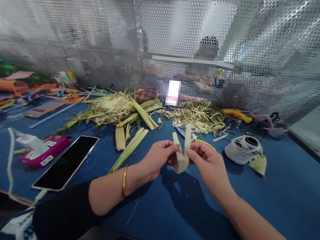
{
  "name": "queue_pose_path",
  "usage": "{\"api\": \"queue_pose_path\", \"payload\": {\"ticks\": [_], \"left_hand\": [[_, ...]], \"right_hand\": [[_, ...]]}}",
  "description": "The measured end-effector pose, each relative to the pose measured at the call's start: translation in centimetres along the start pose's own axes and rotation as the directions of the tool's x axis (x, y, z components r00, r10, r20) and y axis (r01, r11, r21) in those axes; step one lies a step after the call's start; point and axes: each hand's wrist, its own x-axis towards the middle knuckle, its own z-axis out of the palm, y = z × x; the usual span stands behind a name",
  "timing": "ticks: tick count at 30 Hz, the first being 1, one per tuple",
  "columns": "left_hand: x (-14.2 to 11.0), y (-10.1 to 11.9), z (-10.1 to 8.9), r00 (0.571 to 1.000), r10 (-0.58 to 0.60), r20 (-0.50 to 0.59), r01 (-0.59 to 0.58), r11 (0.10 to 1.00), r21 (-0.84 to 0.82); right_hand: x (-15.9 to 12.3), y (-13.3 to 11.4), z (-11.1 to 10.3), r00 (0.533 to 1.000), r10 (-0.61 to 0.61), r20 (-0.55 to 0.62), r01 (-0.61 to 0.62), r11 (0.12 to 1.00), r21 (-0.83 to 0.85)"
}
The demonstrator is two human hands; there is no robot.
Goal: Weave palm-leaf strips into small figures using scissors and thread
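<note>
Between my two hands, a little above the blue table, is a pale green strip of husk or leaf, bent so that two narrow ends stick upward. My left hand, with a gold bangle at the wrist, pinches its left side between thumb and fingers. On the other side my right hand pinches the strip near its right upright end. Just behind the hands lie scissors, partly hidden, and a yellow curved edge. Long green husk pieces rest beyond my left forearm.
Heaps of husk and thin shreds lie along the perforated metal screen. A spool of white thread stands at right, beside a leaf piece. At left are a phone on its cable and a magenta power strip.
</note>
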Motion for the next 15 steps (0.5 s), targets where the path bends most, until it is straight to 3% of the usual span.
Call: {"api": "queue_pose_path", "payload": {"ticks": [3, 8, 15], "left_hand": [[0.0, 0.18, -0.1, 0.999, 0.003, -0.033, -0.004, 1.0, -0.022], [-0.26, 0.18, 0.21, 0.999, -0.003, 0.037, 0.003, 1.0, 0.012], [-0.05, -0.14, 0.32, 1.0, -0.026, -0.009, 0.026, 0.999, 0.043]], "right_hand": [[0.13, 0.15, 0.08, 0.992, 0.097, 0.086, -0.098, 0.995, 0.011], [0.18, 0.73, 0.09, 0.991, 0.122, 0.053, -0.123, 0.992, 0.032], [-0.02, 0.55, 0.04, 0.999, -0.02, -0.042, 0.02, 1.0, 0.017]]}}
